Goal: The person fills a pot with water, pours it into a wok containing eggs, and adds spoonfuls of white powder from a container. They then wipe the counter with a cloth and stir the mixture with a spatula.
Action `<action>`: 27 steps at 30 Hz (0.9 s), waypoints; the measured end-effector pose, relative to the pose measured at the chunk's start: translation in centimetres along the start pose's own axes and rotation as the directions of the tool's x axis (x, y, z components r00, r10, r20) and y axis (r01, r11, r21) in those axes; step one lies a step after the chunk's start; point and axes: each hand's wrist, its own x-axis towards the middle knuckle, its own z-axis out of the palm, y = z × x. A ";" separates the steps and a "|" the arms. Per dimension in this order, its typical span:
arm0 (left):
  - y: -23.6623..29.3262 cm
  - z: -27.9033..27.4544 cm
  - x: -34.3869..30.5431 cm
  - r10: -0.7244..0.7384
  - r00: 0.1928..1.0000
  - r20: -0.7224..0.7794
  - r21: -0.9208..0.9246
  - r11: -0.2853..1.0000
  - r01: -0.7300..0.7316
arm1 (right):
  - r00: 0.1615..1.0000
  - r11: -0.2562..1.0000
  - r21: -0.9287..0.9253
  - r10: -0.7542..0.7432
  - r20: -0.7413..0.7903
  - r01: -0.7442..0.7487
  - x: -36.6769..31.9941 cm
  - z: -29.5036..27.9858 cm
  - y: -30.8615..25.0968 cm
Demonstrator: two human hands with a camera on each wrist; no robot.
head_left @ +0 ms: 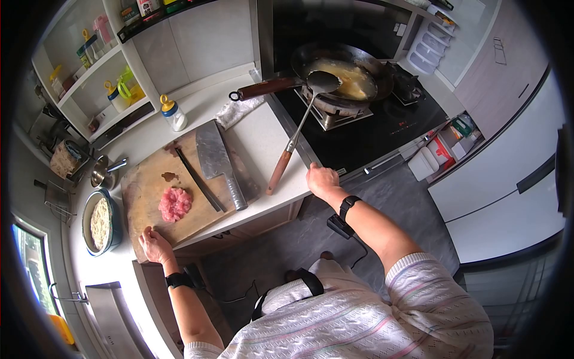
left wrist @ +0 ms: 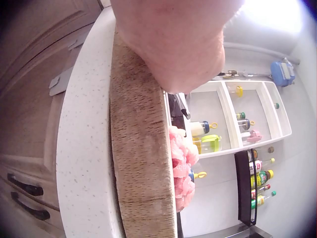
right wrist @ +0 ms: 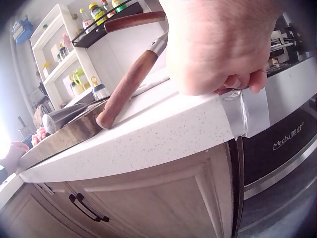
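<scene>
My left hand (head_left: 155, 244) rests on the near left edge of the wooden cutting board (head_left: 140, 179), beside a mound of raw pink meat (head_left: 175, 204). In the left wrist view the hand (left wrist: 171, 44) covers part of the board (left wrist: 141, 144); its fingertips are hidden. My right hand (head_left: 323, 179) rests at the counter's front edge near the stove. Its fingers are curled and hold nothing in the right wrist view (right wrist: 218, 49). A ladle (head_left: 281, 170) leans across the wok (head_left: 305, 57), its wooden handle over the counter. A cleaver (head_left: 212, 152) and a dark strip (head_left: 199, 179) lie on the board.
The wok on the stove (head_left: 359, 140) holds yellowish food in liquid. Left of the board stand a bowl of pale shreds (head_left: 100, 224) and a metal pot (head_left: 103, 173). A capped jar (head_left: 174, 113) and a cloth (head_left: 239, 110) are behind. The sink (head_left: 116, 317) lies at lower left.
</scene>
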 end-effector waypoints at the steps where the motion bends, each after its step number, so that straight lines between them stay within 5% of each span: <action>1: 0.0 0.0 0.0 -0.005 1.000 0.004 -0.002 1.000 0.005 | 1.000 1.000 -0.001 0.002 0.000 -0.002 0.0 0.0 0.0; 27: 0.1 -0.1 0.0 -0.001 1.000 -0.002 -0.012 1.000 0.001 | 1.000 1.000 -0.007 -0.007 -0.014 0.007 0.1 0.2 0.1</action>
